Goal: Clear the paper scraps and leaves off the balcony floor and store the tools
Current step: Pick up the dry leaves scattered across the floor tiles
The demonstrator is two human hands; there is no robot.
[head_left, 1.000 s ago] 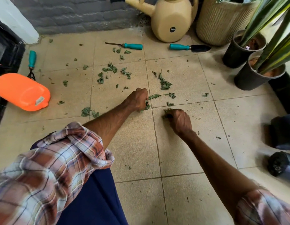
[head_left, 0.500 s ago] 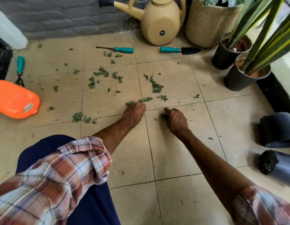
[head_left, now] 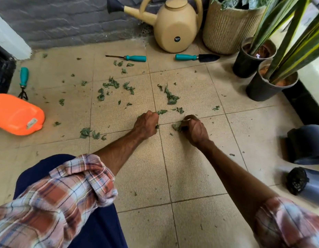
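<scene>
A person crouches over a tiled balcony floor, both arms reaching forward. Far left of the hands an orange jug [head_left: 17, 114] lies on its side. Just beyond it lies a rake [head_left: 23, 81], its long axis running away from the person, with the teal handle far and the tines near.

Green leaves [head_left: 170, 97] are scattered across the tiles, left of the hands and beyond them. Well beyond the left hand lies a weeder [head_left: 130, 58], set crosswise, with its thin blade pointing left and its handle to the right.

The left hand [head_left: 148, 124] rests on a tile seam, fingers curled into a fist round leaves. A green bit shows at its thumb side and one leaf lies at its knuckles. Just to the right, apart from it, the right hand [head_left: 194, 129] pinches a clump of leaves between thumb and curled fingers.

Well beyond the right hand lies a trowel [head_left: 196, 57], also crosswise, with its handle to the left and its dark blade pointing right. A watering can [head_left: 174, 29] stands behind it, and plant pots [head_left: 253, 58] stand further right.

A second ago the right hand sat nearer the person than the seam, with a loose leaf just beyond it. Now it reaches the seam, that leaf no longer lies loose, and its clump looks fuller. The tools lie as before.
</scene>
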